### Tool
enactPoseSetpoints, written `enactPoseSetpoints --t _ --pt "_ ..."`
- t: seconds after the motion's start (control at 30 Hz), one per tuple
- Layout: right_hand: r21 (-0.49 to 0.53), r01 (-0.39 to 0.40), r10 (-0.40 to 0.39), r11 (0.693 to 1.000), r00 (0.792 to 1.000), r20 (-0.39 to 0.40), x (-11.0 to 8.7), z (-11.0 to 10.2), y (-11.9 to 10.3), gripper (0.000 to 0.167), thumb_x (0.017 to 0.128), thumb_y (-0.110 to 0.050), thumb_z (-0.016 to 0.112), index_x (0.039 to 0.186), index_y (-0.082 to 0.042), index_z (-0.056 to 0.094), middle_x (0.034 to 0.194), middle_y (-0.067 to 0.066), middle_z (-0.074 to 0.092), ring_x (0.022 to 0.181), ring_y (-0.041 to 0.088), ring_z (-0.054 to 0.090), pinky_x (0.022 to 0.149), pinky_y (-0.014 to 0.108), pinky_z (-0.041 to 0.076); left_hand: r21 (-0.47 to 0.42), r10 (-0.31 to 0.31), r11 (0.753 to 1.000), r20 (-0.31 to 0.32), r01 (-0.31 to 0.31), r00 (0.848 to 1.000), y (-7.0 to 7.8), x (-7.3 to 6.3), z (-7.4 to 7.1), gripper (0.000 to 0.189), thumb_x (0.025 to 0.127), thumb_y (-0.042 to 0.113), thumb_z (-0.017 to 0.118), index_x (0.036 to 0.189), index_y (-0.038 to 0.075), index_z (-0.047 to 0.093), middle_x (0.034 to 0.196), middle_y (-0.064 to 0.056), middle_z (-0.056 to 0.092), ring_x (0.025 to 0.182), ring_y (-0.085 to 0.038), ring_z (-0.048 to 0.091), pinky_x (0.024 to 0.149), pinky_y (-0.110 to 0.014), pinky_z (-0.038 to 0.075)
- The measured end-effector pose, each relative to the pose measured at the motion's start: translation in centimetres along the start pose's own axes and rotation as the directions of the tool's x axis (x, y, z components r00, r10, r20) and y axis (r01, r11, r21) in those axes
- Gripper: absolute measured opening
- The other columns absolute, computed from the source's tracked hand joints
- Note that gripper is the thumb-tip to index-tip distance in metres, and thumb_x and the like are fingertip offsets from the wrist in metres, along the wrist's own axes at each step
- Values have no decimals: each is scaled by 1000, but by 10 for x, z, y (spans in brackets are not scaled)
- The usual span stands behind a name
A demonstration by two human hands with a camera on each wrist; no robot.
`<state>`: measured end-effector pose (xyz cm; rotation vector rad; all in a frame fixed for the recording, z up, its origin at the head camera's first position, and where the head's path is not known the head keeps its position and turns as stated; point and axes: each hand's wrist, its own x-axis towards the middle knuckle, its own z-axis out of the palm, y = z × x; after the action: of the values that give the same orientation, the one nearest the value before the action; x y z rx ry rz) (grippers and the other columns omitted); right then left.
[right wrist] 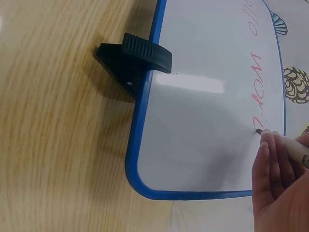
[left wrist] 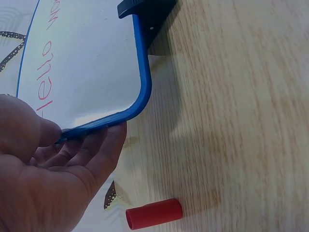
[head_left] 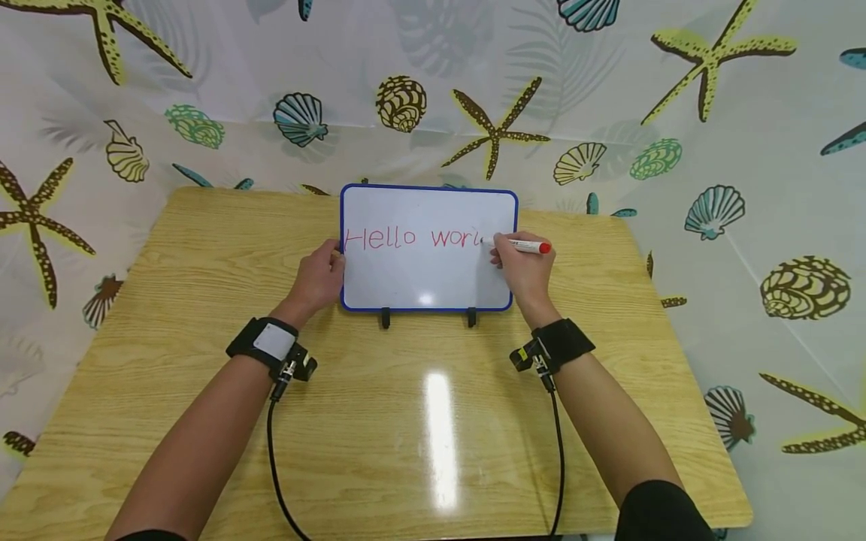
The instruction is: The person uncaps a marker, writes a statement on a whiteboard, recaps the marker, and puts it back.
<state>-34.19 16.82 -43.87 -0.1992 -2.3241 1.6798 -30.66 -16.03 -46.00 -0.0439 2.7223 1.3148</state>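
Observation:
A small whiteboard (head_left: 426, 274) with a blue frame leans back on a black stand near the table's far side. Red handwriting (head_left: 379, 238) across it reads "Hello" and then "wor" with a further short stroke. My left hand (head_left: 319, 276) holds the board's left edge, thumb at the front and fingers behind the frame. At the right side, my right hand (head_left: 529, 276) pinches a white marker (head_left: 530, 246) with a red end. In the right wrist view the marker's dark tip (right wrist: 259, 131) is right at the last stroke of the writing.
A red marker cap (left wrist: 154, 214) lies on the wooden table (head_left: 379, 421), close to the left hand. Black stand feet (head_left: 386, 318) stick out below the board. Cables (head_left: 274, 451) run from both wrist cameras. Behind the table hangs a shell-patterned cloth (head_left: 230, 75).

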Motion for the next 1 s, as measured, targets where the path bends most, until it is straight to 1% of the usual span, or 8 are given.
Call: enactPoseSetpoints --t 0.1,0.3,0.5,0.7,0.9,1.0 --pt "-5 -3 3 1000 1000 2 -1 -1 2 22 95 -23 71 94 -1 76 85 12 75 70 21 72 70 30 60 -1 0 1000 1 0 1000 0 1 0 42 112 16 32 150 -3 38 122 -26 59 100 -35 58 84 -44 49" --pt "5 -13 13 1000 1000 4 -3 -3 2 22 95 -21 71 95 1 76 84 13 75 68 21 71 69 30 60 3 -2 1000 -3 2 1000 -1 0 0 43 113 17 32 151 -3 37 123 -26 59 101 -36 58 84 -44 49" --pt "5 -16 16 1000 1000 -1 -3 -5 3 22 95 -23 71 94 -1 75 84 12 75 69 21 72 69 30 60 8 -8 1000 -4 8 1000 0 -1 1 43 113 17 32 150 -2 37 121 -26 59 100 -35 57 83 -43 48" --pt "0 -22 22 1000 1000 -5 2 -7 3 23 95 -24 71 96 -2 76 86 12 75 71 22 72 69 30 60 11 -17 1000 -4 17 1000 1 -1 1 44 112 17 32 152 -2 36 125 -26 58 103 -35 58 84 -43 49" --pt "0 -40 40 999 999 -18 6 -9 -1 24 97 -26 71 97 -3 76 88 11 75 73 21 73 70 30 60 8 -21 1000 1 21 1000 0 0 1 44 113 18 32 152 -1 36 124 -26 59 102 -35 58 84 -42 49" --pt "3 -37 38 999 999 -23 9 -10 -2 25 97 -27 70 98 -2 76 88 11 75 73 21 73 70 29 59 6 -18 1000 -1 18 1000 0 0 1 44 113 18 32 152 -2 36 124 -26 59 101 -35 58 84 -43 48"
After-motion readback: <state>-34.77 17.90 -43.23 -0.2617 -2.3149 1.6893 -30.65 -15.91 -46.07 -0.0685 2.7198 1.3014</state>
